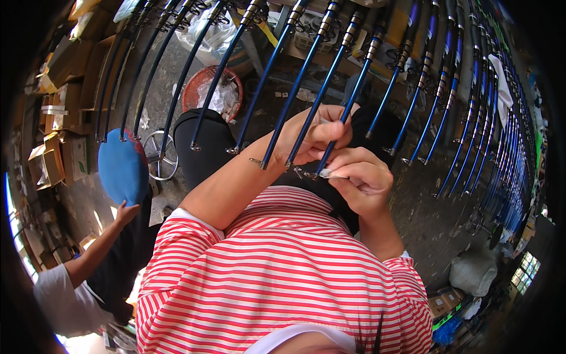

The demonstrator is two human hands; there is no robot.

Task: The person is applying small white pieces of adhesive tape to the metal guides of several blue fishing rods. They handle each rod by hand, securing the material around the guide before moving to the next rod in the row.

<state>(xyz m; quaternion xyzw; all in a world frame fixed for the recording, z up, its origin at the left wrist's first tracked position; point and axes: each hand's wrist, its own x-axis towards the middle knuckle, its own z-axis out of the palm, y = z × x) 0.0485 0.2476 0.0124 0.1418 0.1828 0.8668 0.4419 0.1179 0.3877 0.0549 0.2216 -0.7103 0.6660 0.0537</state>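
Note:
Several blue fishing rods hang in a row before me, tips toward my body. My left hand [318, 133] is closed round one blue fishing rod [358, 82], a little above its tip, with the fingers curled and the thumb against the shaft. At that rod's tip, my right hand [367, 177] pinches a small white scrap [328, 173], perhaps cloth or tissue; I cannot tell which. The scrap touches the end of the rod. A neighbouring rod [308, 121] crosses in front of my left wrist and hand.
A red basket [190, 94] with white scraps stands on the floor beyond my knees. At left, another person's hand [126, 211] touches a blue stool seat [122, 168]. Cardboard boxes [50, 162] line the left side. A pale sack [473, 272] sits at lower right.

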